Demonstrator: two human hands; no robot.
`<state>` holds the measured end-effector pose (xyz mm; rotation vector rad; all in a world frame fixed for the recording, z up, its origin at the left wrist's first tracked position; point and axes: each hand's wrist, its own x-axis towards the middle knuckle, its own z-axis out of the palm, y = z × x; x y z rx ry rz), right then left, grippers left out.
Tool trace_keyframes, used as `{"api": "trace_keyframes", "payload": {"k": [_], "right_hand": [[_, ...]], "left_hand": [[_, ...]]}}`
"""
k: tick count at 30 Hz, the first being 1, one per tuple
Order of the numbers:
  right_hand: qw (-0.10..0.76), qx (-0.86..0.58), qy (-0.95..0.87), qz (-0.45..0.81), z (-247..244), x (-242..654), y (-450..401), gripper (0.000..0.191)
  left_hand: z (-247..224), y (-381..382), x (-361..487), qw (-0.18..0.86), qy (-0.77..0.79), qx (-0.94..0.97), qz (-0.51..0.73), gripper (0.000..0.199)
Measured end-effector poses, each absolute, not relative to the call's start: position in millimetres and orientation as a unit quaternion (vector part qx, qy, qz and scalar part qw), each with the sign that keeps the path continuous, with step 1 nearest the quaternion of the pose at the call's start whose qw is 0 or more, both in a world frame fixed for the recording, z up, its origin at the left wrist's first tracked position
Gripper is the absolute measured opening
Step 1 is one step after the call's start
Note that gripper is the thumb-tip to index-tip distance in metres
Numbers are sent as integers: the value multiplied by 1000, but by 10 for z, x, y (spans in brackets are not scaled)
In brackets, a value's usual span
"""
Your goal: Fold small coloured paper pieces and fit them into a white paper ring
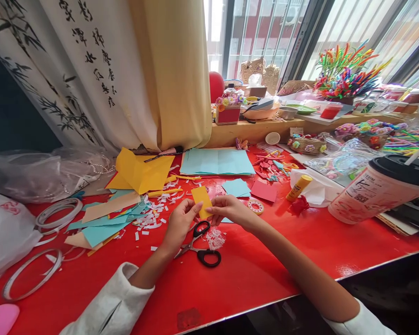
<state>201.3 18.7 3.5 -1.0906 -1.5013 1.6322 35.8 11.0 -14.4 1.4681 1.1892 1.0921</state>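
- Table [265, 260]: glossy red, strewn with paper scraps; bright barred window [258, 35] behind, pale curtain [181, 70] alongside.
- Left hand [182, 218] and right hand [230, 210] both pinch the yellow paper [201, 200], a small flat piece held above the table, near the scissors [195, 246].
- Scissors: black loop handles, metal blades apart.
- Blue sheets [218, 162]: matte, creased.
- Glue stick [299, 187]: yellow, cylindrical.
- Cup [373, 193]: pink, black lid, tapered.
- Pipe cleaners [349, 74]: fuzzy, multicoloured, bunched by the window.
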Motion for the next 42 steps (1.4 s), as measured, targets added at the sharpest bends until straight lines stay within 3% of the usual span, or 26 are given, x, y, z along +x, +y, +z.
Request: {"api": "trace_keyframes", "payload": {"k": [17,24,28,31,37,42], "right_hand": [[382,-443,-546,600,51,1995,207,32],[427,-454,-575,530,-133,1946,221,34],[421,-431,-618,505,-185,1950,234,36],[423,-414,-625,508,-114,1984,234,37],[463,-452,-602,467,12,2086,255,27],[422,-437,-592,530,11,2102,257,27]], "left_hand": [[-147,101,359,443,498,626,405,31],[-125,59,363,258,492,715,425,28],[-114,16,389,332,475,713,394,37],[-135,33,386,394,478,657,430,30],[-143,90,350,453,483,543,517,38],[-113,58,358,470,485,539,504,41]]}}
